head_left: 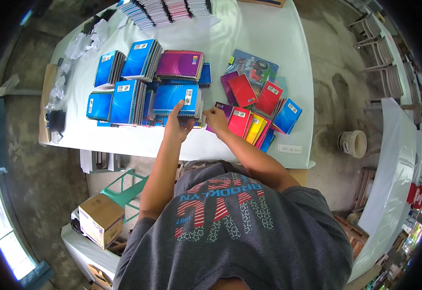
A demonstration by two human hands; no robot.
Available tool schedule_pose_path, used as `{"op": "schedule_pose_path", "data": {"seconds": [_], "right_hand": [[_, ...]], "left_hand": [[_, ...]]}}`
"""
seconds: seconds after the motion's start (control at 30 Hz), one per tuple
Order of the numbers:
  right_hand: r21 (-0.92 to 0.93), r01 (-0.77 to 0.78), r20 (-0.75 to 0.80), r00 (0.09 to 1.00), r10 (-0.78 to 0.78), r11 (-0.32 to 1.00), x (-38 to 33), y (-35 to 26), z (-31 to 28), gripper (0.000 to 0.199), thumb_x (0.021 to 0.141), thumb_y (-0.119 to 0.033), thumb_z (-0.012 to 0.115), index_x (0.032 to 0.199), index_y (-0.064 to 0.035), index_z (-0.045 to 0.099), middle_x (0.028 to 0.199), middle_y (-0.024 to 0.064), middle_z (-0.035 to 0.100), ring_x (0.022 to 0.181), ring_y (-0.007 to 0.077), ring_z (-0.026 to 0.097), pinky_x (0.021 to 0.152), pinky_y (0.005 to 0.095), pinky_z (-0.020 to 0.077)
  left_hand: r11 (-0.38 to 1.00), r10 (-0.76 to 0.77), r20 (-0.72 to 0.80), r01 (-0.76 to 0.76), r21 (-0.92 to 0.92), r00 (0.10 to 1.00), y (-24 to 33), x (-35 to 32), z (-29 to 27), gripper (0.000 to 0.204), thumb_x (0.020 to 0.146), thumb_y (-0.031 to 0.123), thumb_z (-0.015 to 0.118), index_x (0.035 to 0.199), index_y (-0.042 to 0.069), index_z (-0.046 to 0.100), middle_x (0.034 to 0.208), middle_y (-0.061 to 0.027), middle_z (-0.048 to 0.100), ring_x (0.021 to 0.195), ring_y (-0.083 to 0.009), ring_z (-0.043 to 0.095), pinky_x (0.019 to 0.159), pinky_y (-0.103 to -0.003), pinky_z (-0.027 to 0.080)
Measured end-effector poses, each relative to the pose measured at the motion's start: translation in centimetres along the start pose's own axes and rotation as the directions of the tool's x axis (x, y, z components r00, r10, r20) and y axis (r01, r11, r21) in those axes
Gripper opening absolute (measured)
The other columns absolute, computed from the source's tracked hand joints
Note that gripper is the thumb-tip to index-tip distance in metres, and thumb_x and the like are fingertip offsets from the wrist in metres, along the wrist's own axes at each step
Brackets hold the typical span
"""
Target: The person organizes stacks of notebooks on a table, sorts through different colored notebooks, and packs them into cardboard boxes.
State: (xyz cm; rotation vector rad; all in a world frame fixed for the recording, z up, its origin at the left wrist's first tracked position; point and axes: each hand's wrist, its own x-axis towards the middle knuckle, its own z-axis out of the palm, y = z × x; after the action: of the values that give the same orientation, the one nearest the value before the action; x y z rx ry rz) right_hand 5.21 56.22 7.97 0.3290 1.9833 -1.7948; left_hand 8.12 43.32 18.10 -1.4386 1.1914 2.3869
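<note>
My left hand (176, 126) is at the near edge of a blue spiral notebook (167, 98) on a stack, its thumb over the cover and its fingers curled at the spiral edge. Just right of that stack is my right hand (216, 119), its fingertips pinched together. What they hold, if anything, is too small to tell. Beside it lies a purple notebook (224, 109), partly covered by a red notebook (239, 120). A yellow notebook (256, 126) and a blue notebook (288, 115) fan out farther right. Behind the left hand's stack sits another, topped by a purple notebook (179, 64).
More blue notebook stacks (138, 59) stand at the left of the white-covered table (124, 145). A picture-covered book (255, 67) lies behind the loose notebooks. Tall stacks (165, 10) line the far edge. A cardboard box (101, 220), green stool (126, 188) and white bucket (353, 144) are around the table.
</note>
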Motion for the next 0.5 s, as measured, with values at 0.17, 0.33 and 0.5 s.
{"op": "schedule_pose_path", "data": {"seconds": [0.17,0.33,0.5], "right_hand": [[-0.021,-0.006,-0.091,0.996,0.004,1.0,3.1,-1.9,-1.6,0.026,0.075,-0.024,0.061,0.08,0.0012,0.065,0.07,0.0139,0.064,0.066,0.0209,0.062,0.062,0.0328,0.0465],[0.123,-0.002,-0.102,0.995,0.015,0.992,7.8,-3.7,-2.1,0.03,0.08,-0.02,0.058,0.098,0.0029,0.06,0.081,0.0114,0.064,0.067,0.0169,0.058,0.061,0.0287,0.0453],[-0.025,0.154,-0.206,0.966,-0.156,0.988,12.7,-4.2,-1.4,0.051,0.074,-0.026,0.062,0.113,0.0047,0.054,0.104,0.0207,0.06,0.098,0.029,0.058,0.086,0.0338,0.0435]], "left_hand": [[0.993,0.015,0.112,-0.028,0.112,0.994,0.3,0.2,-0.6,0.055,0.071,0.042,0.074,0.109,0.007,0.052,0.103,-0.0162,0.053,0.09,-0.0256,0.055,0.073,-0.035,0.049],[0.998,0.006,0.127,-0.014,0.064,0.992,0.7,-1.8,-1.7,0.057,0.083,0.04,0.063,0.115,-0.003,0.045,0.109,-0.0198,0.056,0.095,-0.0271,0.06,0.082,-0.039,0.052],[0.995,-0.081,0.099,0.074,0.071,0.992,1.6,-6.0,-1.6,0.049,0.086,0.032,0.061,0.118,0.0,0.043,0.109,-0.0177,0.057,0.097,-0.025,0.06,0.08,-0.035,0.052]]}}
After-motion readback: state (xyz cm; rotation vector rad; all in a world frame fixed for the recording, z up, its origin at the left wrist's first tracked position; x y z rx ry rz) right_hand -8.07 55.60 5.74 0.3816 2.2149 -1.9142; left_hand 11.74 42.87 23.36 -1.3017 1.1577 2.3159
